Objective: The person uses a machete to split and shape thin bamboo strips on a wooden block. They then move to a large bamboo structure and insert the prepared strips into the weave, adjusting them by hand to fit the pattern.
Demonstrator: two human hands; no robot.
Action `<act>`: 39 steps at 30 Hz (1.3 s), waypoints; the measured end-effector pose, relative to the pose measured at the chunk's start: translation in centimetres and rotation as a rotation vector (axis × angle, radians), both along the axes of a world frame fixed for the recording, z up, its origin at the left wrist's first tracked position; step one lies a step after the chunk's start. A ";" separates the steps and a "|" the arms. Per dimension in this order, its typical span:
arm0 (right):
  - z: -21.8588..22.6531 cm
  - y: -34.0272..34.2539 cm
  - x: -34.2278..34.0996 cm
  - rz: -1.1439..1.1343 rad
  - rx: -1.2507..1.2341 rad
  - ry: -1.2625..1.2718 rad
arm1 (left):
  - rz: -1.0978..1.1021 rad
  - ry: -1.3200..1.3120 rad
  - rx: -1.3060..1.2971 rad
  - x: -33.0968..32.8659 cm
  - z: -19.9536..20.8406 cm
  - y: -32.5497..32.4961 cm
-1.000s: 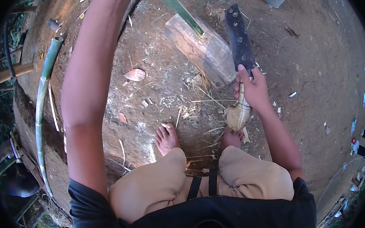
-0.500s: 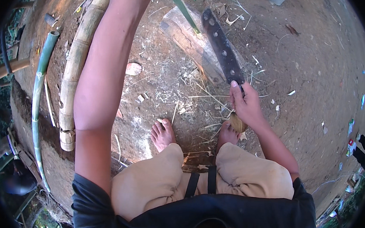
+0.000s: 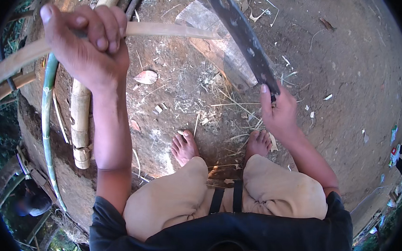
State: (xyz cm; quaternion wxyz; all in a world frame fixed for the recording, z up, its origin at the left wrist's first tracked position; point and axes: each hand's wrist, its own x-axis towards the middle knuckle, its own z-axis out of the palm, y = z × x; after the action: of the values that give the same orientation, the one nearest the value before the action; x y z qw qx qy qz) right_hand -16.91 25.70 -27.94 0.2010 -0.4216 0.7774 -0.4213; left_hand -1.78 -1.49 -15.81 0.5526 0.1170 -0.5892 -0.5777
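My left hand (image 3: 92, 52) is closed around a long, pale bamboo strip (image 3: 170, 30). One end of the strip lies over the wooden block (image 3: 197, 17) on the ground; the other end runs out past my hand to the left edge. My right hand (image 3: 281, 110) grips a machete (image 3: 246, 42) by its handle, which is mostly hidden in my fist. Its dark blade, with several worn marks along it, slants up and left across the right part of the block. Between strip tip and blade a small gap shows.
A thick dry bamboo pole (image 3: 80, 110) and a thinner green bamboo pole (image 3: 47, 110) lie on my left. Shavings (image 3: 233, 102) litter the dirt around the block, close to my bare feet (image 3: 185, 147). Small scraps lie at the far right.
My left hand has come back toward me and left, swinging the strip from a steep slant to nearly level, its pale side showing. The machete has shifted slightly away from me.
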 end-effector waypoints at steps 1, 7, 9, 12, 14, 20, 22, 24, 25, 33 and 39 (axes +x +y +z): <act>-0.9 0.3 0.1 0.010 0.112 -0.033 | -0.005 -0.002 -0.014 0.1 -0.2 0.0; -1.1 1.4 0.3 0.039 0.276 -0.095 | 0.006 -0.038 0.040 1.6 -0.8 1.4; -0.4 0.9 0.2 0.041 0.118 0.067 | -0.003 -0.035 0.031 2.3 -1.0 1.1; -0.2 1.3 1.0 0.007 0.097 0.004 | 0.085 -0.048 0.025 2.0 -1.1 1.6; -1.7 1.3 1.1 0.006 0.304 -0.010 | 0.142 -0.037 0.023 1.4 -1.2 2.3; -1.4 1.7 1.0 0.042 0.319 0.010 | 0.229 -0.075 -0.026 1.6 -1.1 3.4; -0.4 1.6 0.8 0.024 0.226 0.000 | 0.280 -0.085 -0.023 1.5 -1.4 3.5; 1.2 1.7 1.4 -0.024 0.141 -0.075 | 0.288 -0.099 -0.026 1.5 -1.6 3.5; 1.0 1.9 1.4 -0.012 0.112 -0.025 | 0.291 -0.107 -0.029 1.6 -1.5 3.4; -0.9 1.6 1.0 0.061 0.372 0.059 | 0.421 -0.115 0.027 0.5 -1.2 5.0; 1.0 2.3 1.2 0.040 -0.004 0.046 | 0.422 -0.128 -0.016 0.1 -0.9 5.7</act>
State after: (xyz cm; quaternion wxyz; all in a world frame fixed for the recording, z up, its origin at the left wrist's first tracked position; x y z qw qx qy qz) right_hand -15.66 27.99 -26.89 0.1907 -0.4468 0.7725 -0.4090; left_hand -1.71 4.18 -16.74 0.6237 0.2696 -0.5902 -0.4360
